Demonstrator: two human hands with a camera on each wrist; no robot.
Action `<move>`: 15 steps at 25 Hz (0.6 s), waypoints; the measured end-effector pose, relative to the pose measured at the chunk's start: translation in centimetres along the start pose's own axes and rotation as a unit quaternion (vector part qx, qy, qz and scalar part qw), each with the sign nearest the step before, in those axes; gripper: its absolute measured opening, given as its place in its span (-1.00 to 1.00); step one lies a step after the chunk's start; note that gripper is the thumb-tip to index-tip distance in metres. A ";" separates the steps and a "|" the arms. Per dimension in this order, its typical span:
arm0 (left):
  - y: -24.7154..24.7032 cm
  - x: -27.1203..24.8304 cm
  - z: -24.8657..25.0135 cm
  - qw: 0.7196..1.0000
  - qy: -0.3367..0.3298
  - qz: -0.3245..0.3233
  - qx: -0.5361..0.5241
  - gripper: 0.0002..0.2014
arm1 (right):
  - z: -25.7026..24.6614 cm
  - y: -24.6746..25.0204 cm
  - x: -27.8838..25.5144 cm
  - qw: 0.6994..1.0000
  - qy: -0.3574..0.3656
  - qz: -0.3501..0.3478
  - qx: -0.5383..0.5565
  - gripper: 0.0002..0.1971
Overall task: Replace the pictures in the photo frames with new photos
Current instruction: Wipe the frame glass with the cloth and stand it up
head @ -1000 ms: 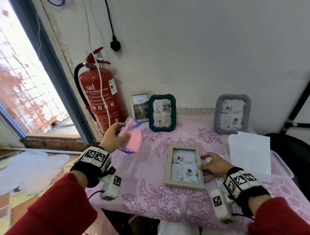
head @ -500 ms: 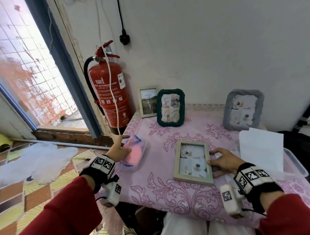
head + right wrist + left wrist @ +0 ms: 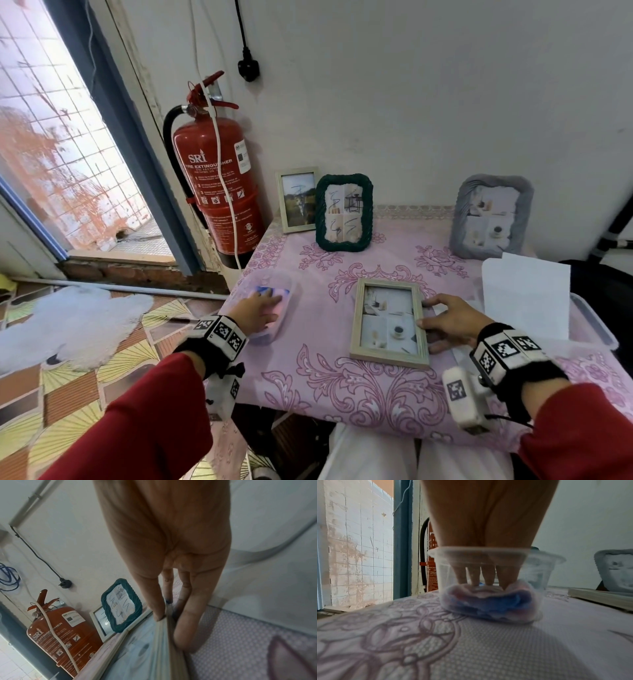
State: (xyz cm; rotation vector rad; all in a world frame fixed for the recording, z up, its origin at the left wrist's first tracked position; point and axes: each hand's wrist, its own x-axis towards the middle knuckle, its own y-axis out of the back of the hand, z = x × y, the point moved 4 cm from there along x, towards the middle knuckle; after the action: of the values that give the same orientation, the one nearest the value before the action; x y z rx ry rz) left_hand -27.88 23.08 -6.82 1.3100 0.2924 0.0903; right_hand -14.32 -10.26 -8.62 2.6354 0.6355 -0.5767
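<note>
A light wooden photo frame point(image 3: 388, 322) point(image 3: 137, 649) lies flat, picture up, near the table's front. My right hand point(image 3: 442, 318) point(image 3: 169, 608) grips its right edge, with the thumb on the rim and the fingers along the outer side. At the table's left edge stands a clear plastic container point(image 3: 291, 284) point(image 3: 479, 551) with a pink and blue cloth point(image 3: 282, 301) point(image 3: 489, 601) in it. My left hand point(image 3: 265, 305) point(image 3: 488, 577) reaches in, straight fingers pressing down on the cloth.
Three more frames stand by the wall: a small light one point(image 3: 298, 200), a green rope one point(image 3: 344, 212) and a grey one point(image 3: 489, 216). A white sheet point(image 3: 525, 294) lies on a clear tray point(image 3: 596, 329) at right. A fire extinguisher point(image 3: 215, 185) stands left of the table.
My left hand has carried the pink cloth down from mid-air into the clear container and now presses on it. The right hand has stayed on the wooden frame's edge.
</note>
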 end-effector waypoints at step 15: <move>4.9 2.8 10.4 0.959 -0.031 0.144 -0.242 -0.71 | -1.0 -1.2 -0.8 0.985 0.050 0.088 -0.137 -0.78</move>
State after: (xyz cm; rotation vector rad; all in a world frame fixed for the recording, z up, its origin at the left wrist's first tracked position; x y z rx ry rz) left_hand -21.92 15.23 -0.18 0.8563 0.0173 0.3461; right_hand -15.31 -9.16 -7.71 2.4387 0.4665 -0.2853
